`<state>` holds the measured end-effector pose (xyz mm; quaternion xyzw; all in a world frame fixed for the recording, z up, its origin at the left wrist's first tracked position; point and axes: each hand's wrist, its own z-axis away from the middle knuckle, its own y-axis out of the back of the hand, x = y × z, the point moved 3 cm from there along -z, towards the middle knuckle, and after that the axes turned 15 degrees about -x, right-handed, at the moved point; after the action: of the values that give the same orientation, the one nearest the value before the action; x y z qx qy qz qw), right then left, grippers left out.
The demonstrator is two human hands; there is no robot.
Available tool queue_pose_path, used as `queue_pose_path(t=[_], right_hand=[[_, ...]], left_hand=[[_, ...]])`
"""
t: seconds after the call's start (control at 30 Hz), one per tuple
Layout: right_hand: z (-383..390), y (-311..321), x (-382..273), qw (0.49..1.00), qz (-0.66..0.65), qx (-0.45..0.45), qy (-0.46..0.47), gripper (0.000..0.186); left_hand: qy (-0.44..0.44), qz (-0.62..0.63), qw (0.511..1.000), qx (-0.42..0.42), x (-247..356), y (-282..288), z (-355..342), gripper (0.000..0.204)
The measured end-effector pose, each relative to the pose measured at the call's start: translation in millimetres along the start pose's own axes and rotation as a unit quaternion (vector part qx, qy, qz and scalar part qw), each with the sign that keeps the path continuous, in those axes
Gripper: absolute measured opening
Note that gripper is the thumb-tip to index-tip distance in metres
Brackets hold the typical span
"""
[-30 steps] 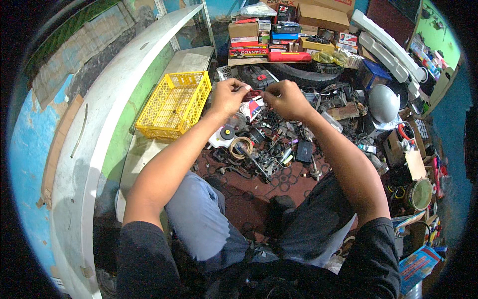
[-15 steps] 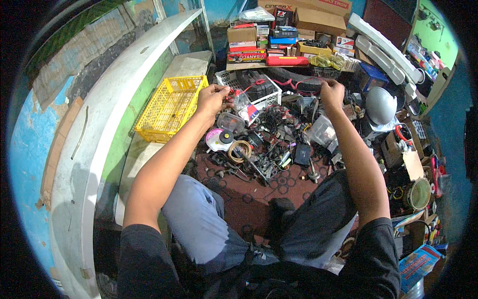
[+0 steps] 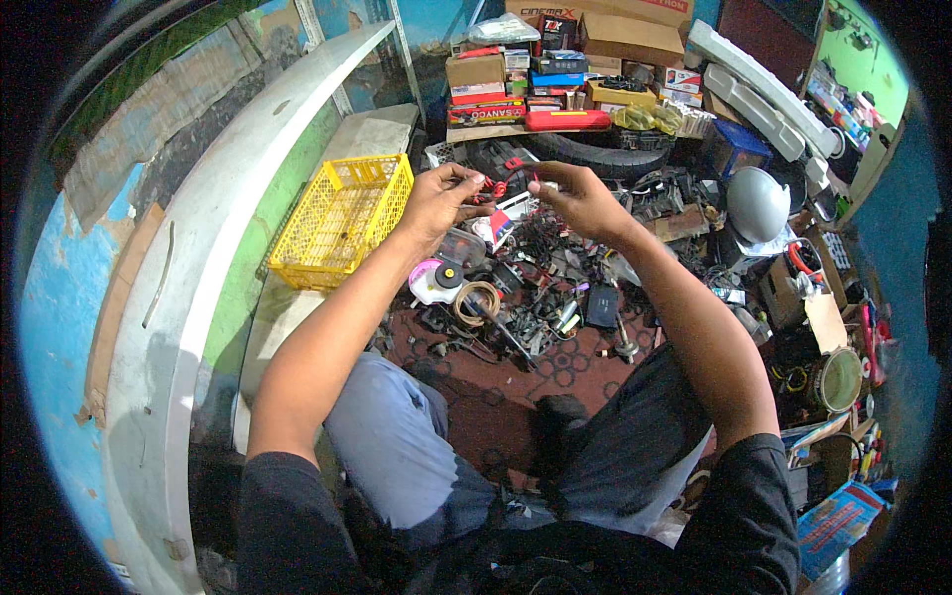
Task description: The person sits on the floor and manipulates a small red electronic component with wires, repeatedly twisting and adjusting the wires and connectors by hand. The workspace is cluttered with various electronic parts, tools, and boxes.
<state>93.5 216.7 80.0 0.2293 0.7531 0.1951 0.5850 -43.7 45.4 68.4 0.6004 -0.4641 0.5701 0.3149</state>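
A red wire [image 3: 493, 185] is raised over the heap of parts, bunched in short loops. The fingers of my left hand [image 3: 438, 205] are closed on it near the yellow crate. My right hand [image 3: 585, 205] is close by on the right, thumb and forefinger pinched on another stretch of the red wire. Only a short gap separates the two hands. Just below them lie a white, red and blue packet [image 3: 504, 220] and dark tangled parts [image 3: 545, 248]. The wire's ends are hard to make out.
On the left a yellow plastic crate [image 3: 342, 213] rests on a ledge. A black tyre [image 3: 605, 157] lies behind the heap, with stacked boxes [image 3: 565, 79] beyond. At right stand a silver rounded shell [image 3: 759, 205] and an open can [image 3: 838, 381]. A pink-and-white container [image 3: 436, 282] sits nearer me.
My right hand has come far to the left, beside my left hand. The red wire, stretched wide between them before, is now gathered in. My left hand has shifted slightly right.
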Motion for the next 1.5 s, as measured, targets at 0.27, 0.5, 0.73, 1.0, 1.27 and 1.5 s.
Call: queue_pose_path(t=[0.27,0.5,0.73,1.0,1.27,1.5], right_hand=[[-8,13,10,0.994,-0.047,0.103,-0.004,0.037],[-10,-5,-8,0.985,-0.166,0.020,-0.044,0.035],[3,9,-36,0.974,-0.218,0.043,-0.052,0.023],[17,-2,-18,0.974,-0.202,0.031,-0.100,0.018],[14,-17,-23,0.974,-0.194,0.073,-0.090,0.019],[1,-27,-26,0.918,-0.381,0.063,-0.090,0.017]], left_hand=[[-0.010,0.014,1.000,0.010,3,-5,-2,0.012],[-0.043,-0.241,0.969,-0.020,18,-20,-2,0.011],[-0.094,-0.168,0.981,0.015,41,-25,0,0.010],[-0.101,-0.057,0.993,0.028,36,-20,0,0.011],[-0.049,0.093,0.994,0.001,26,-38,3,0.013],[-0.070,0.071,0.995,-0.009,24,-52,-4,0.009]])
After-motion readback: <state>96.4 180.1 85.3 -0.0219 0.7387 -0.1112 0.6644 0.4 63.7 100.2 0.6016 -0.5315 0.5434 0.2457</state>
